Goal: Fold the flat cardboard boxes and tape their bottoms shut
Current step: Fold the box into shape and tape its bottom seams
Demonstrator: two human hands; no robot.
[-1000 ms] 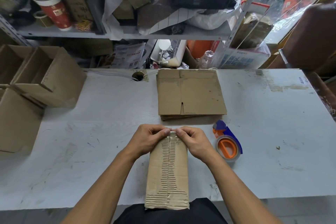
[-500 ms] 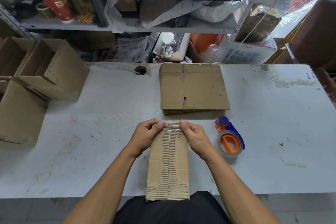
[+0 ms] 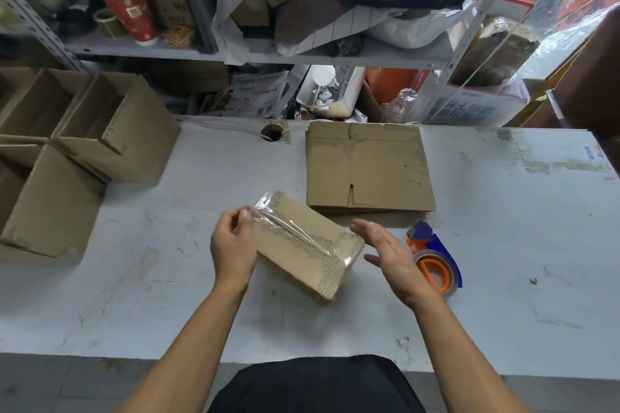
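The box (image 3: 303,245) no longer lies square in front of me with its short end away; it is now turned on a slant above the table (image 3: 134,295), its taped bottom facing up, one end toward the upper left and the other toward my right. The clear tape (image 3: 288,235) runs along the seam and wraps over both ends, so I judge this bottom as sealed. A second ago both my hands were pressing the tape down at the far end. Now my left hand (image 3: 233,246) grasps the box alone, fingers curled over its left end, thumb on the tape there. My right hand (image 3: 391,253) has let go: it is released, fingers straight, just beside the right end and not touching it. That tells me the smoothing is done and the box is ready to go with the finished boxes (image 3: 100,144) at my left. The dispenser (image 3: 432,260) lies just past my right hand, and the flat stack (image 3: 369,168) waits behind, near the table's far edge
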